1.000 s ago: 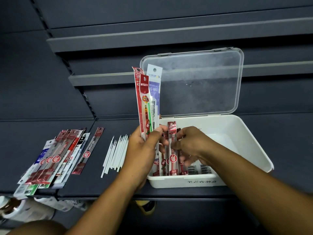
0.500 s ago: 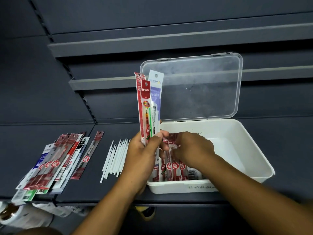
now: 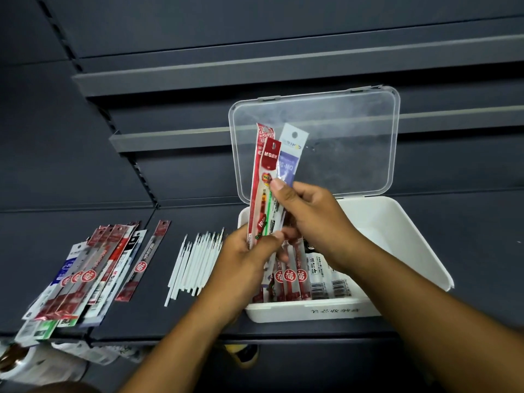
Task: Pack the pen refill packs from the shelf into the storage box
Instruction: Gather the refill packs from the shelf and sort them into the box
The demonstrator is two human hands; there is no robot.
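The left hand (image 3: 246, 259) grips the lower end of a fan of long, narrow red, white and blue pen refill packs (image 3: 268, 177). They stand upright over the near-left corner of the white plastic storage box (image 3: 411, 239), hang-holes pointing up. The right hand (image 3: 312, 214) pinches them at mid-length, thumb in front. Flat red packs (image 3: 289, 276) lie in the box, long axes front to back.

One head-worn wide-angle view, forward and down, close above the shelf (image 3: 158, 316) and storage box (image 3: 312, 311).
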